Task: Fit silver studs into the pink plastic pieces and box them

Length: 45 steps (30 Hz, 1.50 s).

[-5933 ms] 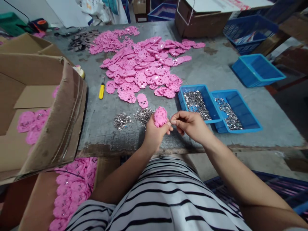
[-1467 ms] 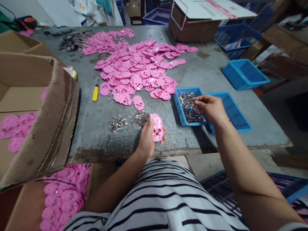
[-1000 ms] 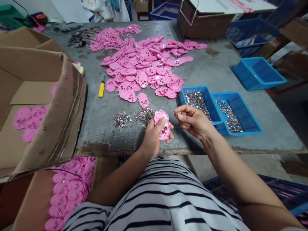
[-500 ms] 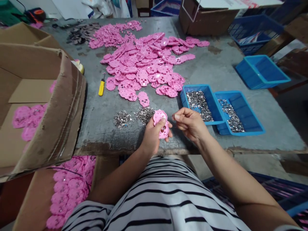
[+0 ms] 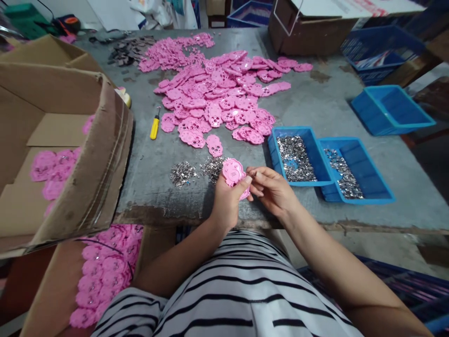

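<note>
- Three light-blue trays [image 5: 369,169], two small metal piles [image 5: 182,174], one yellow screwdriver [image 5: 154,127] on table [image 5: 147,173].
- One pink piece [image 5: 232,171] over table, left hand [image 5: 226,201] gripping it, thumb clamped on top.
- Right hand [image 5: 274,188]: fingers curled beside piece; can't tell if closed, contents unclear.

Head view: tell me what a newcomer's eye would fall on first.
Probably the heap of pink pieces across the middle of the grey table. Next, the two blue trays of silvery parts at right, and the pink piece in the left hand near the table's front edge.
</note>
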Each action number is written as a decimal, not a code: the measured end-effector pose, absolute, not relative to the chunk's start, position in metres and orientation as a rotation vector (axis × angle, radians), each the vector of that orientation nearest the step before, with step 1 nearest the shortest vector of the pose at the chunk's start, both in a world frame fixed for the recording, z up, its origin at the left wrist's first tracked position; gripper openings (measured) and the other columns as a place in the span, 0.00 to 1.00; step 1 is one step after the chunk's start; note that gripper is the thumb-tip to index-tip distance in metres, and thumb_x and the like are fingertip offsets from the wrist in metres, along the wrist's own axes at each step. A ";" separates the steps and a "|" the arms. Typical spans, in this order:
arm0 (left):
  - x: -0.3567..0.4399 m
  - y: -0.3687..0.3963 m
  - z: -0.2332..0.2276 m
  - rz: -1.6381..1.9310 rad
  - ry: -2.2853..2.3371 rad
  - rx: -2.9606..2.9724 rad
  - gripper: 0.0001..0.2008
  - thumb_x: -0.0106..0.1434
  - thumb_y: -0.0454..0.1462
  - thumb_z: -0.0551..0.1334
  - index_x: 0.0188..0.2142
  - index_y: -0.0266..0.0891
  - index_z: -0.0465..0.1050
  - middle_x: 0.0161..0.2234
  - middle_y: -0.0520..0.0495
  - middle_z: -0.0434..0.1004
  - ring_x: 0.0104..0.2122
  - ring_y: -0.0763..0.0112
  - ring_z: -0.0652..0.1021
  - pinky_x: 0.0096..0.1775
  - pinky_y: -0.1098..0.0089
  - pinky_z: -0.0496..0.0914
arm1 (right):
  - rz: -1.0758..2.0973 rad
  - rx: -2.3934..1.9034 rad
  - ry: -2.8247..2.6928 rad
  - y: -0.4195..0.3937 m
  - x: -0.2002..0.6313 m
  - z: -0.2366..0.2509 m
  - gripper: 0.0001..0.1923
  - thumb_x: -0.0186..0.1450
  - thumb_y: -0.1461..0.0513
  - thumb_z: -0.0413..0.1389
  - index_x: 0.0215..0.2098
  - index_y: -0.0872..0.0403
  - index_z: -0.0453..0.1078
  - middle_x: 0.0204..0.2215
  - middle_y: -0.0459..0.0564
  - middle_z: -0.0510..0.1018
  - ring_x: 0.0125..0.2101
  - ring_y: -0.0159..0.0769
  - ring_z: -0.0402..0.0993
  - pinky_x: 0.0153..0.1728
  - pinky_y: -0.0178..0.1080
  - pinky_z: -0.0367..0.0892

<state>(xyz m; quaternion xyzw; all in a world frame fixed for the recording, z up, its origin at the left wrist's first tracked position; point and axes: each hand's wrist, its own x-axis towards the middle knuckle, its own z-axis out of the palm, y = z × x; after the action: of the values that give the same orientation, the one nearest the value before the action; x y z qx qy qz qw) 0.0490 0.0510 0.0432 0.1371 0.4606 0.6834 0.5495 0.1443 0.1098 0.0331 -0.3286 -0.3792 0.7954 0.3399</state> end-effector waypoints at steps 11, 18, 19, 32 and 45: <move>0.043 0.051 0.040 1.631 1.066 0.284 0.16 0.44 0.37 0.70 0.30 0.37 0.65 0.21 0.56 0.68 0.19 0.78 0.70 0.18 0.76 0.62 | 1.464 -0.909 -1.505 0.101 0.148 0.035 0.05 0.54 0.57 0.66 0.31 0.45 0.80 0.35 0.48 0.72 0.33 0.33 0.71 0.33 0.39 0.71; 0.044 0.051 0.040 1.690 1.206 0.398 0.16 0.45 0.36 0.70 0.31 0.37 0.66 0.23 0.56 0.70 0.19 0.78 0.70 0.18 0.76 0.63 | 1.697 -0.948 -1.391 0.109 0.145 0.044 0.12 0.51 0.53 0.67 0.24 0.53 0.75 0.23 0.46 0.73 0.19 0.26 0.60 0.19 0.33 0.55; 0.044 0.051 0.039 1.695 1.207 0.395 0.15 0.46 0.36 0.69 0.31 0.37 0.66 0.23 0.56 0.70 0.19 0.78 0.70 0.19 0.76 0.63 | 1.696 -0.972 -1.384 0.110 0.145 0.044 0.13 0.51 0.53 0.67 0.24 0.54 0.75 0.21 0.45 0.72 0.18 0.25 0.58 0.18 0.33 0.53; 0.014 0.039 0.022 1.785 1.111 0.288 0.18 0.55 0.50 0.65 0.32 0.39 0.65 0.23 0.52 0.73 0.18 0.75 0.72 0.17 0.76 0.63 | 1.094 -1.186 -1.951 0.109 0.191 0.014 0.05 0.59 0.59 0.57 0.32 0.52 0.71 0.26 0.46 0.75 0.28 0.34 0.70 0.30 0.37 0.64; -0.006 0.029 0.018 1.857 1.152 0.262 0.25 0.60 0.56 0.58 0.43 0.38 0.68 0.28 0.46 0.79 0.22 0.69 0.77 0.20 0.73 0.66 | 0.685 -1.063 -2.585 0.101 0.148 -0.008 0.05 0.64 0.64 0.53 0.36 0.52 0.72 0.34 0.52 0.75 0.35 0.39 0.71 0.34 0.38 0.64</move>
<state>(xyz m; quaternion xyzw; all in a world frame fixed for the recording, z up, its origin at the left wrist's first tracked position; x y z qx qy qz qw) -0.0063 0.0287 0.0179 0.1063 0.4667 0.7520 0.4531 0.1479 0.1015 -0.0080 -0.3660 -0.8906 0.2360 0.1314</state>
